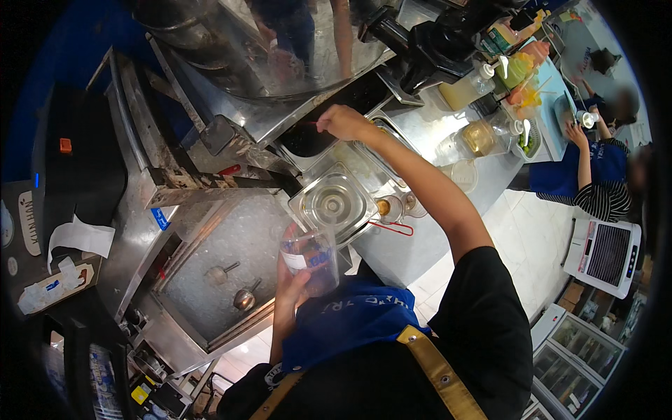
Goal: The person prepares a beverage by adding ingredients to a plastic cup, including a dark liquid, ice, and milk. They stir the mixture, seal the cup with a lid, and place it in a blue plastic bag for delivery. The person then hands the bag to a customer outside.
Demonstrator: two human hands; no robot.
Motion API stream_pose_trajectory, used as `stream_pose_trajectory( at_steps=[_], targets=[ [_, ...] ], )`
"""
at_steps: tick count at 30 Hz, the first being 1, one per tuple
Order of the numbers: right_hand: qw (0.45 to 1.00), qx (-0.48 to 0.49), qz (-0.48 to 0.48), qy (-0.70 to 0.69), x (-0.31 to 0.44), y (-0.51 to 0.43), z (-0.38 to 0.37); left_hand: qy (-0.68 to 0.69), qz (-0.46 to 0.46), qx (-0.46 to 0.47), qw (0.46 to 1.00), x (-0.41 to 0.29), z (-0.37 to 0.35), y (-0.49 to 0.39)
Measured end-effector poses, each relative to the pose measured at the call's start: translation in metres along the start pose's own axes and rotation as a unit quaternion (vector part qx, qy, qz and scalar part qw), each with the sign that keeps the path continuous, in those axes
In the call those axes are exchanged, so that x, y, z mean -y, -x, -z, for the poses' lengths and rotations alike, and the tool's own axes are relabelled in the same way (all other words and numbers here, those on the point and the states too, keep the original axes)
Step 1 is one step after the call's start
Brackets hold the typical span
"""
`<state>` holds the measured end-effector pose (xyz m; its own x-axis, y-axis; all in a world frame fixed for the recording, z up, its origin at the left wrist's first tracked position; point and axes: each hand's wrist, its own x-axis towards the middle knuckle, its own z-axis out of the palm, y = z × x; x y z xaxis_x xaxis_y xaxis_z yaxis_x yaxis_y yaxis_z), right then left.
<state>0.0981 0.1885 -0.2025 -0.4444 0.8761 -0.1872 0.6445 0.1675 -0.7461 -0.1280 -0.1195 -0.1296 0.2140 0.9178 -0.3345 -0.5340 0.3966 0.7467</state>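
Observation:
My left hand (295, 281) is wrapped around a clear plastic cup (321, 265) with blue print and a white label. The cup is close to my apron, in front of the ice bin. My right hand (341, 122) is closed on a thin red handle (311, 123) over a metal pan with dark contents (302, 142). The far end of that handle cannot be made out against the dark contents. Between my hands sits a square steel pan (299, 206) that looks to hold clear liquid. Beside it a red wire handle (404, 227) sticks out over the counter.
Two metal scoops (244, 299) lie on the ice (197, 283) to the left. Measuring cups (464, 176) and pump bottles (478, 137) stand on the steel counter (399, 257). A large steel vessel (294, 79) rises ahead. A co-worker (583, 168) handles something at far right.

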Motion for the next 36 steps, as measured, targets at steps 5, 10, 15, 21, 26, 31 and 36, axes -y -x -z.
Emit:
stream_pose_trajectory(
  at_steps=[5,10,15,21,26,31,36],
  targets=[
    [0.998,-0.035,-0.002,-0.043,-0.006,0.030,0.003,-0.152,-0.063,0.003,0.986,-0.005,0.005,-0.023],
    [0.981,-0.047,-0.103,-0.157,-0.002,0.071,0.012,-0.253,-0.081,-0.007,0.964,-0.021,-0.013,-0.060],
    [0.980,-0.100,-0.050,-0.162,0.002,0.130,0.036,-0.373,-0.088,-0.036,0.923,-0.014,-0.015,-0.109],
    [0.987,-0.124,0.031,0.102,0.063,0.208,0.093,-0.239,-0.203,0.003,0.950,0.009,-0.012,-0.150],
    [0.877,-0.114,0.131,0.448,0.101,0.236,0.104,-0.373,-0.364,0.074,0.850,0.001,-0.026,-0.162],
    [0.882,-0.122,0.082,0.447,0.125,0.255,0.109,-0.246,-0.329,0.075,0.908,0.011,-0.041,-0.155],
    [0.901,-0.139,0.037,0.408,0.135,0.271,0.104,-0.285,-0.376,0.051,0.880,0.013,-0.042,-0.148]
  ],
)
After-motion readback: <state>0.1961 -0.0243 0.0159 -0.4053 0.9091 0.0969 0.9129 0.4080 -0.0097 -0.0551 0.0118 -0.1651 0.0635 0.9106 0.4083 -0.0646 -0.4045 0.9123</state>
